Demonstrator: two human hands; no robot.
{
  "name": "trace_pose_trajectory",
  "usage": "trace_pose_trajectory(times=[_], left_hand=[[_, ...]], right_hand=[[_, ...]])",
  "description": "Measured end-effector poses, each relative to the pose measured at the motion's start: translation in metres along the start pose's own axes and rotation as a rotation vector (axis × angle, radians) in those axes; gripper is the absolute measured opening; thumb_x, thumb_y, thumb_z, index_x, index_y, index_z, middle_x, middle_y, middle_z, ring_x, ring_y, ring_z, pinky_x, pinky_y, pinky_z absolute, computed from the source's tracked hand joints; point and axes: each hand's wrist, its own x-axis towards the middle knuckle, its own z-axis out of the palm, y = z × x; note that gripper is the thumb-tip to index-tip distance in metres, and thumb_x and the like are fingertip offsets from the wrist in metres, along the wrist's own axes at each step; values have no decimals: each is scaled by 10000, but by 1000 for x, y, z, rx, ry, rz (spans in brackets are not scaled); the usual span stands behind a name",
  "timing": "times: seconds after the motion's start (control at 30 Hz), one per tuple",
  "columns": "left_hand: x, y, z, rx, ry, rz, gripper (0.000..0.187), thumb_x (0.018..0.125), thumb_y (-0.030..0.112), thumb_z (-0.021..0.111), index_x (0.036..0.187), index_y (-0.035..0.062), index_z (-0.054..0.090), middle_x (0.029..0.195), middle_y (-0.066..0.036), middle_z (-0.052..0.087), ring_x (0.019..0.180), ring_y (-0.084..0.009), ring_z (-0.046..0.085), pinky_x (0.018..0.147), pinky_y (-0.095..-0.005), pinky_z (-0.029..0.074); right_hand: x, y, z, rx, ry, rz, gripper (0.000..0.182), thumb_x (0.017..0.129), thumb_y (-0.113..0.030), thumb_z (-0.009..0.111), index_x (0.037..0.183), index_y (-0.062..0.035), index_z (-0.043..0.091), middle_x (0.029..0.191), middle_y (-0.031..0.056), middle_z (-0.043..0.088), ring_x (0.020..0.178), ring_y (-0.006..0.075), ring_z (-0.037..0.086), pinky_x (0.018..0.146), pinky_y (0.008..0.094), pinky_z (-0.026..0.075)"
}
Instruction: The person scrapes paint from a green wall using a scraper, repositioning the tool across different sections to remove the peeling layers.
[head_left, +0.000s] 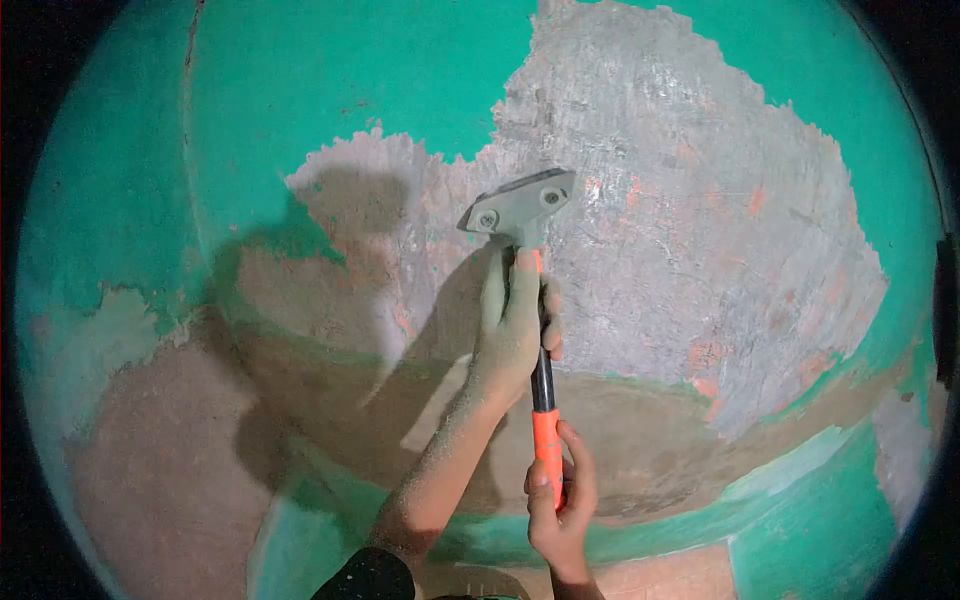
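We hold the long-handled scraper (519, 214) in front of the bare grey patch (680, 210) of wall, its wide head tilted, the right end higher. Our left hand (508, 335) is wrapped around the handle just below the head, fingers bent over it; our right hand (562, 510) pinches the lower orange grip (546, 440) between thumb and fingers. To work it well, we would guide and press with the upper hand, steer with the lower, and keep the blade edge (520, 183) evenly and shallowly against the plaster – a dug-in corner could gouge it. Whether the edge touches the wall, we cannot tell.

The scraper's head is a flat, angular metal-looking plate with two round screws, one near each end; its slim handle runs orange, black, then orange again. Right of the scraper, the patch looks rough and streaky, with glossy glints and salmon flecks. Above it, smooth green paint (350, 70) meets the patch in a ragged, torn-looking line. Below the head, behind the handle, curves a duller brown band (640, 430). Pale dust speckles our left forearm (435, 490) – down to the dark sleeve (370, 578), below and left of the scraper.
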Motion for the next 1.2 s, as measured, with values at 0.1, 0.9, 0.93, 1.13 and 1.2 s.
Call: trace_pose_trajectory(times=[0.1, 0.9, 0.93, 1.13, 1.2], left_hand=[[8, 2, -4, 148, 10, 180, 325, 983, 394, 391, 1024, 72, 407, 642, 4, 427, 386, -77, 410, 345, -246, 350], [15, 28, 4, -315, -275, -92, 361, 974, 448, 394, 1003, 88, 382, 642, 6, 419, 351, -78, 388, 312, -262, 368], [15, 30, 6, -323, -281, -72, 360, 974, 449, 393, 998, 90, 378, 644, 6, 419, 353, -79, 391, 310, -265, 375], [15, 33, 6, -311, -293, -64, 363, 971, 457, 388, 977, 94, 369, 644, 7, 416, 353, -81, 394, 296, -276, 407], [17, 32, 5, -320, -314, -50, 361, 971, 457, 390, 975, 96, 370, 637, 7, 414, 351, -81, 394, 291, -276, 407]], right_hand=[[14, -8, 8, 44, 1, -9, 462, 899, -28, 507, 1337, 52, 382, 831, 55, 549, 662, 71, 483, 602, 204, 398], [3, -43, 25, -261, 212, -312, 417, 910, -280, 603, 1182, 33, 558, 1128, 194, 619, 1010, 292, 611, 916, 383, 458], [8, -61, 29, -283, 212, -309, 346, 937, -214, 547, 1154, 55, 562, 1082, 195, 624, 978, 289, 615, 903, 385, 465], [13, -58, 29, -270, 228, -331, 269, 945, -134, 516, 1086, 81, 592, 1044, 193, 637, 927, 253, 622, 852, 350, 472], [14, -62, 31, -291, 235, -336, 242, 935, -92, 513, 1066, 91, 601, 1029, 193, 643, 903, 249, 626, 832, 334, 477]])
